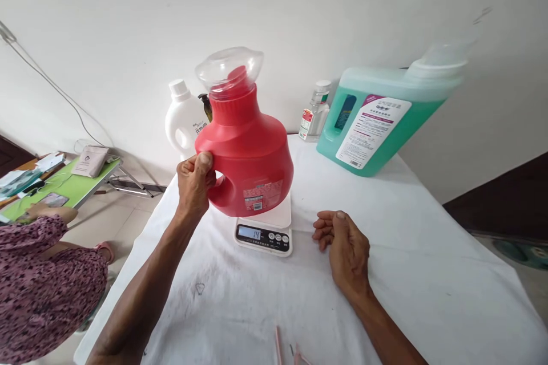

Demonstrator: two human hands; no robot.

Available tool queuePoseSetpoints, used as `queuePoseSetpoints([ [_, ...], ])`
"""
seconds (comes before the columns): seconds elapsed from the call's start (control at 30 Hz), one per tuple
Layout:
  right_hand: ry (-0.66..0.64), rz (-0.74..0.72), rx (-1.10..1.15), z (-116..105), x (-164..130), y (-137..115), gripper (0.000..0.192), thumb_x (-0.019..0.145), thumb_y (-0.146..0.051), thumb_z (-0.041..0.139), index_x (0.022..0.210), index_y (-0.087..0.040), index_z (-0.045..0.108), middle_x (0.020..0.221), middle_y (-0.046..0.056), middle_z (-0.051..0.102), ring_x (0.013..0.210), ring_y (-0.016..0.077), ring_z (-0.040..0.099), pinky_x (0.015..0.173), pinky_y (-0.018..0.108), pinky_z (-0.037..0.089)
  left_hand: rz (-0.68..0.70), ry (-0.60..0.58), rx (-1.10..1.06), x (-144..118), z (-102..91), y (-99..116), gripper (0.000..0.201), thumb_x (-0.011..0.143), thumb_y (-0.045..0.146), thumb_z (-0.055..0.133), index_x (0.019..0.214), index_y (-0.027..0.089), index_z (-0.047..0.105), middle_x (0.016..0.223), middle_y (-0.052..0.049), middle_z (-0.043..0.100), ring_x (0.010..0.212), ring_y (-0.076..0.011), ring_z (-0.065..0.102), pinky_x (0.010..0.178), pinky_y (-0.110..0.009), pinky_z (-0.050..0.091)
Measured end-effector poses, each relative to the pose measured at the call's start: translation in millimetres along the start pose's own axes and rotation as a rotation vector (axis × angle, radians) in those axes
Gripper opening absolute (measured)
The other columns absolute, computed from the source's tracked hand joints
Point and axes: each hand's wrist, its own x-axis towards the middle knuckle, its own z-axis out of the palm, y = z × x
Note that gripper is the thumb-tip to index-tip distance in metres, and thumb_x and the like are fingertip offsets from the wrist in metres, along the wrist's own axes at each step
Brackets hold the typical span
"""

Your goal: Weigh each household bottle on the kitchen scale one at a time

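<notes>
My left hand [196, 182] is wrapped round the handle of a red detergent jug [250, 151], with a clear plastic cap over its red neck. The jug appears to be just over, or partly resting on, a white kitchen scale [286, 214]; I cannot tell if they touch. The jug hides most of the scale's platform. On the scale's display [249, 232] the digits look like 14. My right hand [347, 248] rests just right of the scale, holding nothing, its fingers loosely bent and a little apart.
Behind stand a white bottle [176, 117], a dark pump bottle, a clear small bottle [315, 114] and a big green-liquid jug [377, 125] at right. Pink sticks [278, 345] lie at the white cloth's [226, 319] front. A person [51, 279] is beside a green table [71, 182] at left.
</notes>
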Motion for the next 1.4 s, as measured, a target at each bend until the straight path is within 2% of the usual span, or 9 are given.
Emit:
queuePoseSetpoints([
  [0.2, 0.014, 0.028, 0.001, 0, 0, 2, 0.076, 0.088, -0.092, 0.052, 0.087, -0.018, 0.069, 0.072, 0.005, 0.066, 0.054, 0.0159, 0.06, 0.045, 0.029, 0.043, -0.09, -0.046, 0.001, 1, 17.0, -16, 0.081, 0.066, 0.085, 0.08, 0.054, 0.023, 0.029, 0.049, 0.007, 0.024, 0.044, -0.0041, 0.017, 0.043, -0.026, 0.014],
  [0.43, -0.009, 0.041, -0.045, 1, 1, 2, 0.078, 0.088, -0.093, 0.049, 0.084, -0.018, 0.069, 0.069, 0.005, 0.066, 0.053, 0.0161, 0.059, 0.044, 0.029, 0.041, -0.116, -0.06, 0.025, 4, 23.5, -32, 0.078, 0.067, 0.08, 0.082, 0.053, 0.023, 0.032, 0.049, 0.007, 0.026, 0.046, -0.0046, 0.02, 0.045, -0.027, 0.017],
  [0.67, -0.011, 0.036, -0.066, 1, 0, 4, 0.078, 0.089, -0.093, 0.047, 0.085, -0.018, 0.069, 0.069, 0.005, 0.065, 0.053, 0.0157, 0.058, 0.044, 0.028, 0.041, -0.148, -0.067, 0.025, 3, 25.4, -33, 0.079, 0.063, 0.081, 0.083, 0.052, 0.022, 0.032, 0.048, 0.007, 0.026, 0.045, -0.0045, 0.02, 0.044, -0.027, 0.018],
  [0.93, -0.037, 0.022, -0.085, 1, 1, 7, 0.078, 0.089, -0.093, 0.047, 0.086, -0.019, 0.069, 0.071, 0.005, 0.066, 0.054, 0.0152, 0.059, 0.045, 0.027, 0.041, -0.11, -0.123, 0.027, -1, 22.0, -33, 0.077, 0.073, 0.085, 0.074, 0.053, 0.022, 0.036, 0.049, 0.006, 0.028, 0.045, -0.0063, 0.023, 0.046, -0.028, 0.021],
  [1.07, -0.067, 0.021, -0.108, -1, 1, 8, 0.078, 0.089, -0.093, 0.048, 0.086, -0.019, 0.068, 0.07, 0.004, 0.066, 0.054, 0.0148, 0.058, 0.045, 0.027, 0.042, 0.035, -0.189, 0.183, 0, 8.5, -26, 0.071, 0.086, 0.086, 0.061, 0.061, 0.02, 0.051, 0.059, 0.0, 0.048, 0.057, -0.0121, 0.044, 0.057, -0.029, 0.038],
  [1.17, -0.084, 0.014, -0.13, -1, 2, 8, 0.078, 0.088, -0.094, 0.048, 0.086, -0.019, 0.068, 0.07, 0.004, 0.066, 0.055, 0.0148, 0.058, 0.045, 0.027, 0.043, 0.137, -0.107, 0.299, -3, -12.4, -33, 0.069, 0.092, 0.085, 0.05, 0.072, 0.02, 0.06, 0.074, -0.003, 0.058, 0.071, -0.0159, 0.052, 0.069, -0.03, 0.045],
  [1.23, -0.09, 0.004, -0.147, -1, 3, 9, 0.078, 0.087, -0.094, 0.048, 0.085, -0.019, 0.068, 0.07, 0.004, 0.066, 0.055, 0.015, 0.058, 0.046, 0.027, 0.043, 0.09, 0.006, 0.33, -10, -29.8, -50, 0.069, 0.096, 0.082, 0.044, 0.07, 0.02, 0.057, 0.069, -0.002, 0.053, 0.068, -0.0155, 0.049, 0.067, -0.03, 0.042],
  [1.3, -0.093, -0.005, -0.154, -1, 3, 10, 0.078, 0.088, -0.094, 0.048, 0.085, -0.019, 0.068, 0.07, 0.004, 0.065, 0.054, 0.015, 0.058, 0.045, 0.027, 0.043, -0.035, 0.084, 0.333, -20, -46.9, -72, 0.068, 0.097, 0.08, 0.045, 0.063, 0.021, 0.049, 0.06, 0.001, 0.041, 0.059, -0.014, 0.04, 0.059, -0.03, 0.035],
  [1.4, -0.101, -0.015, -0.156, -1, 4, 12, 0.077, 0.088, -0.094, 0.047, 0.086, -0.02, 0.068, 0.071, 0.004, 0.065, 0.054, 0.0152, 0.058, 0.045, 0.028, 0.043, -0.174, 0.106, 0.328, -35, -66.9, -103, 0.069, 0.095, 0.08, 0.049, 0.059, 0.022, 0.044, 0.056, 0.003, 0.035, 0.053, -0.0122, 0.032, 0.053, -0.03, 0.027],
])
